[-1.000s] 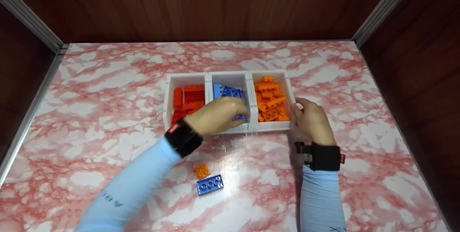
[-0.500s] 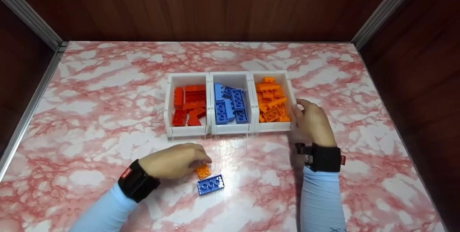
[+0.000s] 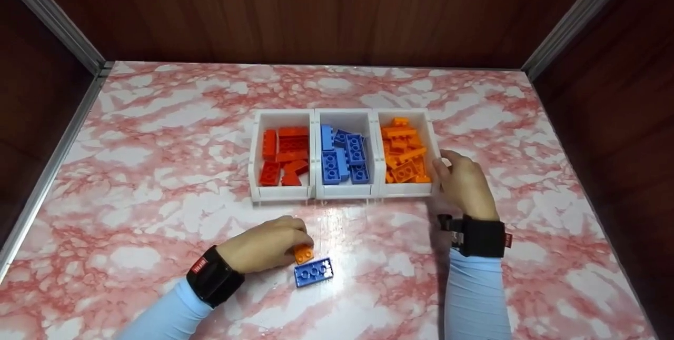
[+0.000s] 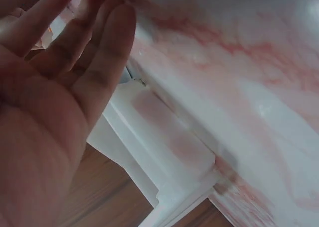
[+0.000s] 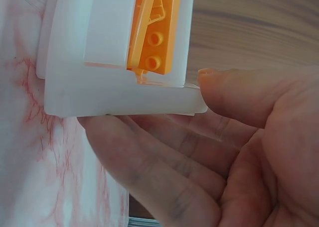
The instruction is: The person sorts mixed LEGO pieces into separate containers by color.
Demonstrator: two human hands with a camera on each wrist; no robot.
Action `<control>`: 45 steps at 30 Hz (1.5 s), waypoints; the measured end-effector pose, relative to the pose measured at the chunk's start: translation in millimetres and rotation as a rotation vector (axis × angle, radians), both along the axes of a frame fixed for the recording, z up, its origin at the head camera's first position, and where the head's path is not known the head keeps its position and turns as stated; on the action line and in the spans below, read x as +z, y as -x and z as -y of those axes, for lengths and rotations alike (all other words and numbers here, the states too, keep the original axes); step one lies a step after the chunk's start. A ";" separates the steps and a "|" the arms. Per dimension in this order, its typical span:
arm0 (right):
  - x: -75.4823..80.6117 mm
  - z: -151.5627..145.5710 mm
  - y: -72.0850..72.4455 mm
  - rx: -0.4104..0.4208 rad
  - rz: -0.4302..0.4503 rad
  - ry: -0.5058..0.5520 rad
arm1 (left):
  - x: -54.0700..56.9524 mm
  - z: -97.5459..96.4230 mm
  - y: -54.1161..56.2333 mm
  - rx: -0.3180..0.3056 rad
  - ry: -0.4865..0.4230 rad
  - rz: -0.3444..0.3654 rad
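My left hand (image 3: 266, 245) reaches down at the front of the table, its thumb and fingertips pinching a small orange building brick (image 3: 304, 256). Just below that brick lies a blue building brick (image 3: 314, 272), studs hidden and hollow underside up. In the left wrist view the fingers (image 4: 107, 53) are bent and the brick cannot be made out. My right hand (image 3: 468, 185) rests against the right side of the white bin (image 5: 75, 95) that holds orange bricks (image 5: 162, 43). Its fingers lie along the outer wall, with the thumb at the rim.
Red bricks (image 3: 290, 156) fill the left bin and blue bricks (image 3: 342, 158) the middle bin of the joined row. Dark wood-grain panels (image 3: 326, 13) wall in the back and both sides of the marbled table (image 3: 174, 129).
My left hand has come out of the middle bin, back and left to the small orange brick on the table. The right hand keeps its place at the bin's side.
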State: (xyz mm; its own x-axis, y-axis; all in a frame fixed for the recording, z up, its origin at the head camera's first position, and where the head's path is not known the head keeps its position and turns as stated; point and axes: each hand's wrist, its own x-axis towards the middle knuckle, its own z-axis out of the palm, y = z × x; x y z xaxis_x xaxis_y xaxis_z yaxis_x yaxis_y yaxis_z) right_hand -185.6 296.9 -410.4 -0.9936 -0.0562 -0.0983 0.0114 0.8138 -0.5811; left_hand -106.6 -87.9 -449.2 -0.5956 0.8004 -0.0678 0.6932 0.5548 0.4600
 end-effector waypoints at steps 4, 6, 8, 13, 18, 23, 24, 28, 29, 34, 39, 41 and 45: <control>0.6 0.1 0.2 -0.007 0.026 0.000 | -1.5 -3.0 2.7 0.028 0.004 -0.010; 0.7 -0.3 0.3 -0.010 0.031 0.002 | -1.1 -4.6 5.0 0.041 0.009 -0.011; 0.0 -1.2 0.7 -0.006 0.022 0.000 | 0.6 -6.6 7.7 0.048 0.014 -0.021; -2.7 -2.1 1.3 0.023 -0.013 -0.001 | 11.7 -13.4 17.7 0.025 0.000 -0.076; -1.8 -2.1 2.8 0.026 -0.011 -0.007 | 37.4 -31.6 39.7 0.025 -0.061 -0.054; -0.5 -2.6 2.8 0.027 0.010 -0.002 | 65.8 -67.4 79.1 0.001 -0.109 -0.107; -0.4 -2.6 2.7 0.026 0.011 -0.003 | 70.6 -76.3 87.6 -0.003 -0.112 -0.124; -0.8 -2.4 2.0 0.025 0.007 -0.006 | 86.3 -111.1 117.7 0.025 -0.111 -0.111; -1.0 -2.2 1.9 0.025 0.004 -0.006 | 89.0 -118.9 124.7 0.040 -0.099 -0.105; -5.0 -2.9 -0.6 0.022 -0.011 -0.005 | 89.0 -153.0 153.9 0.110 -0.053 -0.110; -7.6 -2.6 -2.6 0.024 0.002 -0.001 | 78.3 -166.0 159.4 0.110 -0.054 -0.146; -7.1 -2.4 -2.0 0.024 -0.002 0.003 | 76.6 -164.0 155.7 0.092 -0.058 -0.159; -5.5 -3.1 -0.3 0.028 -0.035 0.007 | 77.9 -153.8 143.0 0.059 -0.060 -0.173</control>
